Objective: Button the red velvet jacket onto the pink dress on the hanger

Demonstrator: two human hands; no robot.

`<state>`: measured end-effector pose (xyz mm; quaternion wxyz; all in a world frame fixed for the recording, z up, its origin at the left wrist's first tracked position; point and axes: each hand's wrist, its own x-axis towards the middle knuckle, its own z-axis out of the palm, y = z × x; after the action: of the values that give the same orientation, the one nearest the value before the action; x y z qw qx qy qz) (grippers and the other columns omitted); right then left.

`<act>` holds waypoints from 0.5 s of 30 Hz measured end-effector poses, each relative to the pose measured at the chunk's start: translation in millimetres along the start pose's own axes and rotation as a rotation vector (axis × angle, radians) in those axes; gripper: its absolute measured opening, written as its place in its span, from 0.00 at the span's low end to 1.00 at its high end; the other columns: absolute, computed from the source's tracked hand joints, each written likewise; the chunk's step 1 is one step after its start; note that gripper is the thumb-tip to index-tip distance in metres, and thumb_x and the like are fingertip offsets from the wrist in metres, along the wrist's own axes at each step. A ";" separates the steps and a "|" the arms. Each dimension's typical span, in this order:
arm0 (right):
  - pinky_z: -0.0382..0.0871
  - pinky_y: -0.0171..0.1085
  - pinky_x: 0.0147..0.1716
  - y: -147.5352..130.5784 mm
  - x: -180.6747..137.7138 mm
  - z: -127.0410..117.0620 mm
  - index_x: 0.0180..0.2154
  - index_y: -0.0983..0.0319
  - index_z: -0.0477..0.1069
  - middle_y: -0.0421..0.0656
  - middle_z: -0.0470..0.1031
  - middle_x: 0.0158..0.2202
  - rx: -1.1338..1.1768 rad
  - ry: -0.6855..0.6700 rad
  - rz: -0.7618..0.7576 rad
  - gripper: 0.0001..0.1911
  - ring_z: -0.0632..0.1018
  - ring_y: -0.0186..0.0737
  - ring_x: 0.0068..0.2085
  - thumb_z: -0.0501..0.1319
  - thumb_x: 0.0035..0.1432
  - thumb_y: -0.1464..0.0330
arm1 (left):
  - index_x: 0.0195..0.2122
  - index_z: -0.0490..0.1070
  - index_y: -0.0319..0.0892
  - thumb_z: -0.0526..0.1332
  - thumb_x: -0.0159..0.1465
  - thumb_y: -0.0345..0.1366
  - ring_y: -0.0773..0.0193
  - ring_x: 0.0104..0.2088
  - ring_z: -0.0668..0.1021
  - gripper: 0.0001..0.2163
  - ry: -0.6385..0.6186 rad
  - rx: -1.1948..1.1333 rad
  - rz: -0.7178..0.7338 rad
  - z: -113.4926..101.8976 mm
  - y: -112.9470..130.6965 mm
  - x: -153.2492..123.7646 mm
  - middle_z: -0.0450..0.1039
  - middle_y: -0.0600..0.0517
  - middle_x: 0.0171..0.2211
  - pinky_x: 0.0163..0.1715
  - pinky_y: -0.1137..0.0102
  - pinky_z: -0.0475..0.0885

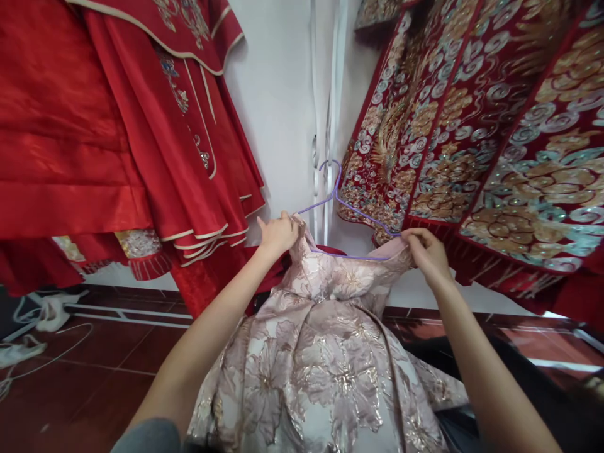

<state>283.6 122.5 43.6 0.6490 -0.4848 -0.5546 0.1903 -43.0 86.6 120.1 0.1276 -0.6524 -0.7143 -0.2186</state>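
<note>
A pale pink dress (330, 352) with a shiny floral pattern hangs in front of me on a purple wire hanger (362, 214). The hanger's hook is up beside a white metal upright, and I cannot tell whether it is hooked there. At the dress's left shoulder edge, my left hand (279, 234) pinches the fabric, with the thumb raised. My right hand (427, 251) grips the opposite shoulder edge at the hanger's right end. Between both hands the neckline is spread, showing the hanger's lower bar across it.
Red garments with cream trim (179, 126) hang on the left. Heavily embroidered red and gold garments (472, 138) hang on the right. White uprights (326, 94) stand against the wall. White shoes (51, 313) and a cable lie on the dark red tiled floor (104, 377).
</note>
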 end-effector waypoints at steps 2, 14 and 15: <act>0.66 0.36 0.31 13.3 -5.0 -3.3 0.31 0.60 0.73 0.41 0.75 0.30 0.035 0.089 0.037 0.10 0.74 0.40 0.32 0.56 0.48 0.63 | 0.45 0.66 0.33 0.41 0.68 0.39 0.50 0.44 0.78 0.19 0.075 0.094 0.053 5.4 -10.6 1.7 0.77 0.37 0.37 0.59 0.49 0.50; 0.69 0.29 0.23 34.4 -29.3 -23.5 0.36 0.59 0.76 0.38 0.77 0.29 0.522 -0.103 0.550 0.12 0.76 0.34 0.29 0.64 0.44 0.69 | 0.36 0.72 0.43 0.60 0.60 0.46 0.67 0.21 0.74 0.12 -0.151 -1.060 0.093 44.1 -37.7 -4.4 0.77 0.52 0.29 0.28 0.72 0.68; 0.71 0.30 0.23 30.6 -29.2 -23.9 0.37 0.59 0.75 0.38 0.78 0.31 0.579 -0.141 0.567 0.12 0.77 0.35 0.30 0.64 0.45 0.68 | 0.35 0.73 0.42 0.60 0.60 0.46 0.68 0.21 0.73 0.12 -0.104 -1.064 0.112 45.7 -33.3 -4.5 0.76 0.53 0.28 0.27 0.73 0.68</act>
<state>305.0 103.6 4.3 0.6407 -0.4014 -0.3657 0.5428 -70.7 102.8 73.3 -0.2446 -0.6742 -0.4743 -0.5106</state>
